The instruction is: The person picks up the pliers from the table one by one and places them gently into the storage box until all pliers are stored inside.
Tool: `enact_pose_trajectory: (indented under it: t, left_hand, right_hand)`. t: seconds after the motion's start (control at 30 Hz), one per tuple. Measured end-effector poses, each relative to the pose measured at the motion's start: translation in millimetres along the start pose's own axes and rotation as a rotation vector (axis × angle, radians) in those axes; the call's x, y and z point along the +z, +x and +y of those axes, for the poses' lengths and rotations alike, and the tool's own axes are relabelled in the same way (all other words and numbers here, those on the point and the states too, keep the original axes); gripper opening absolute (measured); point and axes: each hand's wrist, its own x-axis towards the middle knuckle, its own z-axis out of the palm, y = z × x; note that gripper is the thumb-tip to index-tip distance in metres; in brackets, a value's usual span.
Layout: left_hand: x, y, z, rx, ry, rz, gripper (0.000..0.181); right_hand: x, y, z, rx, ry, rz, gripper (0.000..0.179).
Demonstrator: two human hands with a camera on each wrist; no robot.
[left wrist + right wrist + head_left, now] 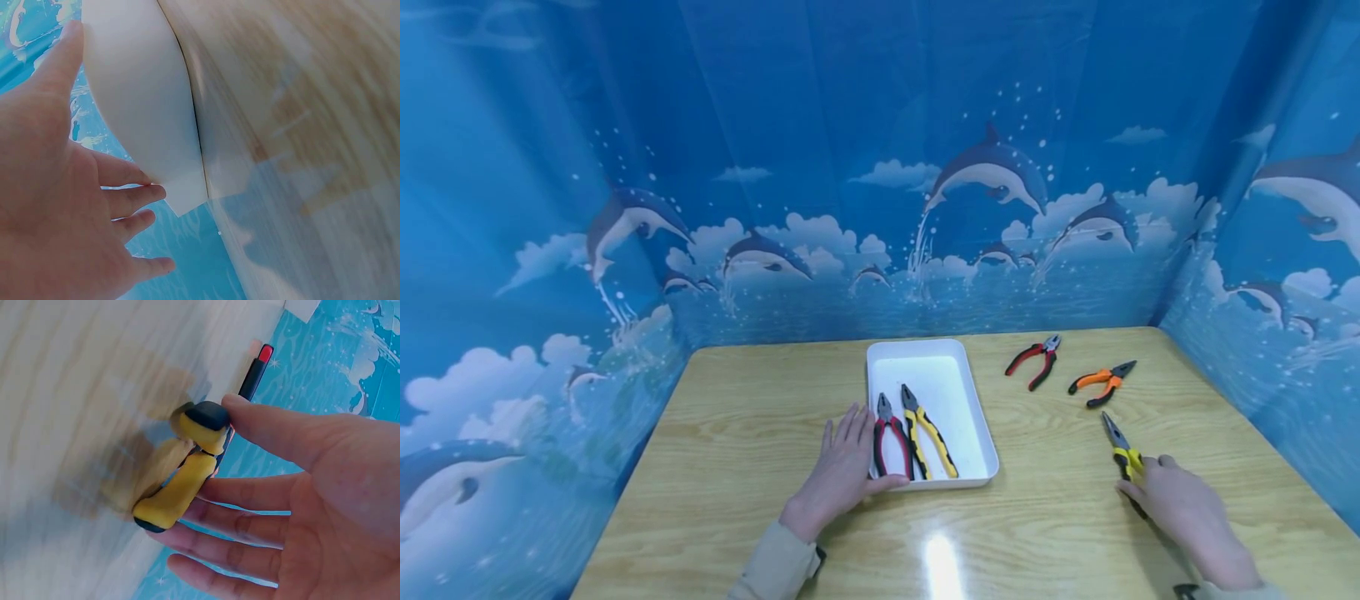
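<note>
My left hand (847, 458) lies at the near left corner of a white tray (984, 442), fingers straight along its left side and thumb at the front rim. In the left wrist view, fingertips (153, 187) meet the tray's outer wall (144, 94). Inside the tray are red-and-black combination pliers (892, 437) and yellow-and-black combination pliers (929, 433), jaws pointing away. Over at the right, my right hand (1183, 504) grips yellow-and-black long-nose pliers (1122, 450) by the handles, jaws toward the back. In the right wrist view, thumb and fingers flank the handles (181, 494).
Beyond the right hand lie orange-and-black long-nose pliers (1103, 383). Red-and-black diagonal cutters (1036, 362) rest farther back, to the right of the tray. A dolphin-printed blue curtain (850, 167) borders the wooden table (760, 400) at the back and sides.
</note>
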Motion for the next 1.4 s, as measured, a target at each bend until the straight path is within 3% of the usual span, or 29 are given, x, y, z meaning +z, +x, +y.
enact_pose_trajectory:
  t: [0.4, 0.83, 1.4]
  left_hand:
    - [-0.5, 0.1, 0.2, 0.001, 0.003, -0.002, 0.111]
    - [-1.2, 0.2, 0.6, -0.009, -0.002, -0.014, 0.111]
    - [-2.5, 0.5, 2.5, -0.032, -0.009, -0.033, 0.109]
  right_hand:
    - [0, 4.0, -18, -0.032, -0.012, 0.072, 0.052]
    - [-1, 11.0, -31, -0.033, -0.032, 0.056, 0.064]
    - [-4, 18.3, -48, -0.095, -0.070, 0.094, 0.056]
